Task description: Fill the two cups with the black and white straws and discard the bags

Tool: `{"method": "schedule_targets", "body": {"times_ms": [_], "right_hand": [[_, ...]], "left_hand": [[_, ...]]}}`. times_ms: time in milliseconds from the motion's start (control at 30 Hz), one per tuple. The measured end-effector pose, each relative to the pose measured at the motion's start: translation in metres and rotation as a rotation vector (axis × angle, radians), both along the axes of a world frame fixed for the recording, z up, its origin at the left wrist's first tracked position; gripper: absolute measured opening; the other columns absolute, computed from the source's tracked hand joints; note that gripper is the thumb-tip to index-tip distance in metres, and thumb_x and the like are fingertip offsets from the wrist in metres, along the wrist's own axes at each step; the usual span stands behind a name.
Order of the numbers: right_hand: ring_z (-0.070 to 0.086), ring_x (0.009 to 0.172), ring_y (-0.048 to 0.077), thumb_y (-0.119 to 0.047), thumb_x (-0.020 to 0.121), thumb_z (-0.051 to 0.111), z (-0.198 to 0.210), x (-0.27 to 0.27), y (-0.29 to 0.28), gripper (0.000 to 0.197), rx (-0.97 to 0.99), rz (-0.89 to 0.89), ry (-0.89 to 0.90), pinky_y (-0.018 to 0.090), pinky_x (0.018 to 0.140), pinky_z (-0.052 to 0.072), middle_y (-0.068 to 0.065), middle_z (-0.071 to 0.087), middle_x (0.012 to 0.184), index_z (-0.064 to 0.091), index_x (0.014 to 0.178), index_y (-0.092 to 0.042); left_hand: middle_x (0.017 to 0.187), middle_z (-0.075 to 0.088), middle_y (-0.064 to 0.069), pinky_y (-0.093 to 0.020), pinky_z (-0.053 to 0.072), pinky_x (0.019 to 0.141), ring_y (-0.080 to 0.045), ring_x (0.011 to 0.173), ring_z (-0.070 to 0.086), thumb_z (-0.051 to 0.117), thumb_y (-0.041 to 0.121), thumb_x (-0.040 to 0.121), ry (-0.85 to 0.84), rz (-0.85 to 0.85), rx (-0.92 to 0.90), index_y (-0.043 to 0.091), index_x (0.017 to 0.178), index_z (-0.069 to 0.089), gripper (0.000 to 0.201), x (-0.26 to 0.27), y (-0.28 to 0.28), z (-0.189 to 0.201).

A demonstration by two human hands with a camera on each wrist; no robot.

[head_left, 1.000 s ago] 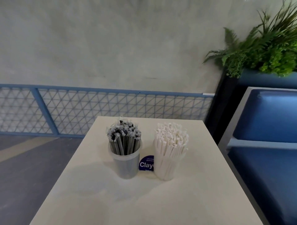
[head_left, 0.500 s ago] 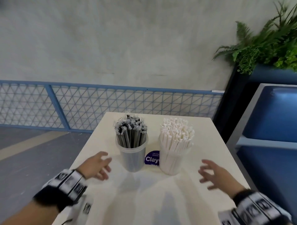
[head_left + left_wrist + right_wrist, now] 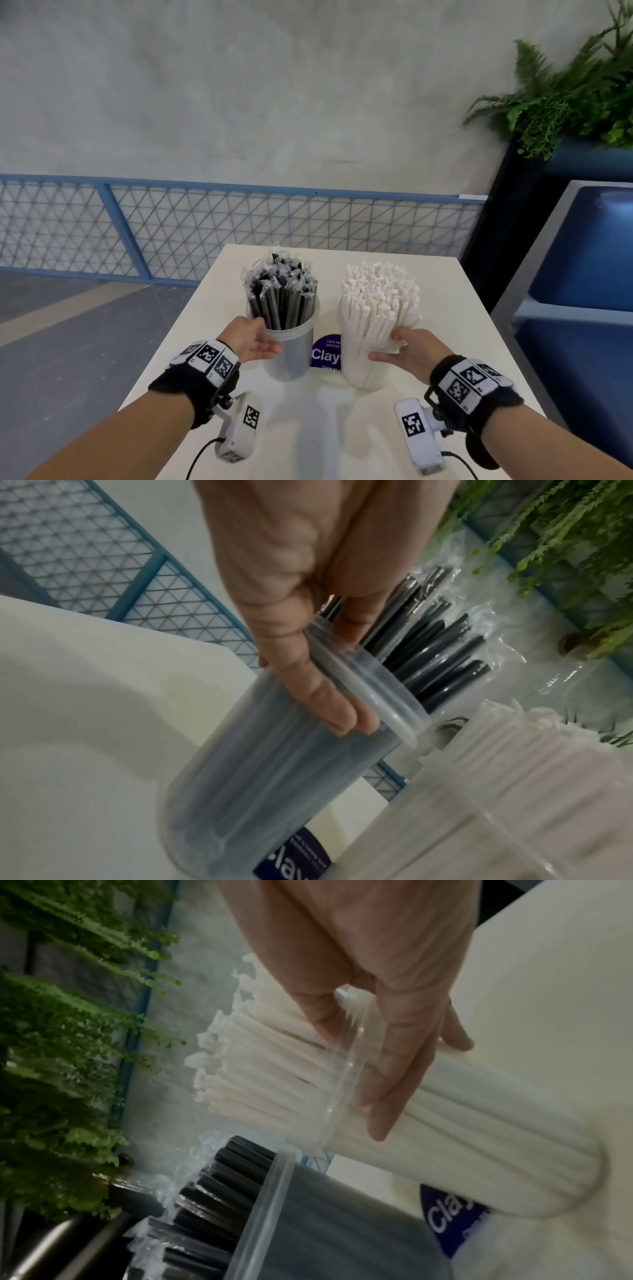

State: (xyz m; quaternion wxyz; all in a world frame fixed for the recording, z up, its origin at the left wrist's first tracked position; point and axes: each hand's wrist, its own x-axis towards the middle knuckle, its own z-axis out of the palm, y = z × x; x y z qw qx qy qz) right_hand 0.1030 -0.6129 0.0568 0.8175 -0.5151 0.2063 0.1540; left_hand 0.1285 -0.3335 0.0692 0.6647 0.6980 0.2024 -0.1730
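Observation:
Two clear plastic cups stand side by side on a cream table (image 3: 428,394). The left cup (image 3: 289,353) is packed with wrapped black straws (image 3: 281,294); the right cup (image 3: 363,373) is packed with white straws (image 3: 376,301). My left hand (image 3: 253,342) grips the left cup just under its rim, fingers (image 3: 339,718) curved on the wall and thumb at the rim. My right hand (image 3: 407,353) holds the right cup (image 3: 479,1137) near its rim, with the thumb against the white straws (image 3: 260,1069). No bag is in view.
A round purple sticker (image 3: 325,354) lies on the table between the cups. A blue mesh railing (image 3: 239,222) runs behind the table. At the right stand a blue bench (image 3: 582,274) and a planter with ferns (image 3: 565,96).
One second ago no hands were in view. Both hands came in from below and now hold the cups, left on the black-straw cup, right on the white-straw cup.

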Motion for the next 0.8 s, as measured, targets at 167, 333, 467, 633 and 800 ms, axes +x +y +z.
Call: {"method": "schedule_targets", "body": {"times_ms": [167,333,467,633,800], "right_hand": [[0.056,0.108,0.041,0.009,0.089,0.042,0.001,0.042,-0.004,0.025,0.022,-0.009,-0.030,0.052,0.093,0.049,0.020,0.042,0.139,0.049,0.113,0.006],[0.051,0.111,0.044,0.008,0.090,0.038,0.017,0.096,-0.001,0.036,0.050,-0.097,-0.094,0.050,0.074,0.057,0.018,0.042,0.136,0.042,0.125,0.005],[0.049,0.116,0.045,0.007,0.090,0.041,0.017,0.133,-0.002,0.035,0.039,-0.144,-0.054,0.050,0.085,0.053,0.023,0.040,0.138,0.041,0.125,0.007],[0.051,0.117,0.044,-0.004,0.096,0.037,0.005,0.149,0.006,0.041,-0.050,-0.144,0.052,0.040,0.069,0.057,0.032,0.041,0.136,0.032,0.134,0.009],[0.064,0.090,0.036,-0.016,0.096,0.046,0.003,0.138,0.003,0.032,-0.033,-0.101,0.043,0.039,0.070,0.052,0.013,0.044,0.127,0.043,0.125,-0.003]], "left_hand": [[0.064,0.061,-0.025,-0.026,0.054,0.041,-0.022,0.040,0.063,0.031,0.003,0.096,-0.054,-0.018,-0.034,-0.011,0.095,0.046,0.021,0.037,-0.014,0.017],[0.068,0.056,-0.026,-0.026,0.053,0.039,-0.021,0.036,0.061,0.030,0.005,0.097,-0.080,0.026,-0.046,-0.006,0.088,0.045,0.020,0.088,-0.030,0.025],[0.048,0.061,-0.018,-0.027,0.052,0.038,-0.020,0.035,0.061,0.031,0.009,0.099,-0.053,0.082,-0.043,-0.007,0.099,0.043,0.020,0.123,-0.042,0.008],[0.047,0.062,-0.018,-0.026,0.052,0.038,-0.021,0.036,0.061,0.031,0.013,0.100,-0.035,0.061,-0.068,-0.008,0.104,0.042,0.024,0.137,-0.050,-0.015],[0.065,0.065,-0.019,-0.027,0.054,0.043,-0.024,0.046,0.064,0.044,0.031,0.096,-0.045,0.049,-0.060,-0.011,0.125,0.035,0.052,0.129,-0.042,-0.022]]}}
